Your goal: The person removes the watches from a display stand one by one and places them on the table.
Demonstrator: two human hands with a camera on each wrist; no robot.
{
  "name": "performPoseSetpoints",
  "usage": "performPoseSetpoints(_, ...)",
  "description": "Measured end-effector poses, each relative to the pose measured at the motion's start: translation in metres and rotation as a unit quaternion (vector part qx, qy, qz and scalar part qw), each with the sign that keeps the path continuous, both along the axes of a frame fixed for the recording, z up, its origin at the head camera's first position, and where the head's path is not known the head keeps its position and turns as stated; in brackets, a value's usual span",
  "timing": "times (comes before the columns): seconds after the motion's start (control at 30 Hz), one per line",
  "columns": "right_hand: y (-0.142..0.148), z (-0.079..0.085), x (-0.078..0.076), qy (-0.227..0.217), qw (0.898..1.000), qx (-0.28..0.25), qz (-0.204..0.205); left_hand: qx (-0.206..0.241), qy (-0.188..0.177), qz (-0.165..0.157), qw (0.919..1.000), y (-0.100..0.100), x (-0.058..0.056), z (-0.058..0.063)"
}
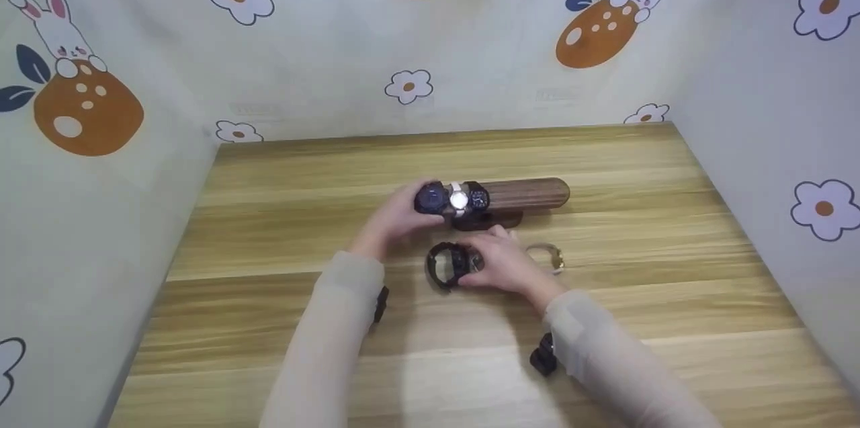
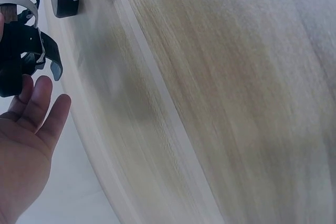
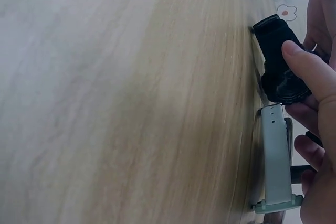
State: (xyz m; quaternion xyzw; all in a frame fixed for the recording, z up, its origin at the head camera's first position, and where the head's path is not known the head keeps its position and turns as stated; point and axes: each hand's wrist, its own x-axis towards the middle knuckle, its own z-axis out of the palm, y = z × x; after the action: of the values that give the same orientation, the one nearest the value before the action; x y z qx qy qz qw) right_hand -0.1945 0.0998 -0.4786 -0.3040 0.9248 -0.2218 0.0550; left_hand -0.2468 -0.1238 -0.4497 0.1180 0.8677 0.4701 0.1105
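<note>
A dark wooden watch stand (image 1: 527, 194) carries a round black watch (image 1: 431, 197), a white-strapped watch (image 1: 459, 200) and a square black watch (image 1: 478, 198) on its bar. My left hand (image 1: 403, 209) holds the stand's left end around the round black watch, thumb in front and fingers behind. Several fingers of it show beside the hanging straps in the left wrist view. In front of the stand, my right hand (image 1: 504, 261) pinches another black watch (image 1: 449, 265), its thumb on the strap in the right wrist view. The right hand partly hides another watch beside it.
A watch with a pale strap and gold case (image 1: 556, 258) lies just right of my right hand. In the right wrist view a pale green strap (image 3: 276, 156) stands close below the black watch. Patterned cloth walls (image 1: 322, 45) enclose the wooden table (image 1: 282, 213).
</note>
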Motion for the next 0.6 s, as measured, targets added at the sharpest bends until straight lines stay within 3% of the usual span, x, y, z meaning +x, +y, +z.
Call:
performPoseSetpoints(0.1,0.000,0.001,0.000,-0.003,1.000,0.007,0.000,-0.013,0.015,-0.006,0.9998,0.000,-0.001,0.001)
performPoseSetpoints(0.3,0.003,0.005,-0.001,0.002,1.000,0.005,0.004,-0.013,0.010,-0.003,0.9999,0.000,0.000,0.001)
performPoseSetpoints(0.6,0.016,0.013,-0.007,0.012,0.999,-0.028,-0.037,0.002,0.004,-0.016,0.9999,0.001,-0.002,0.002)
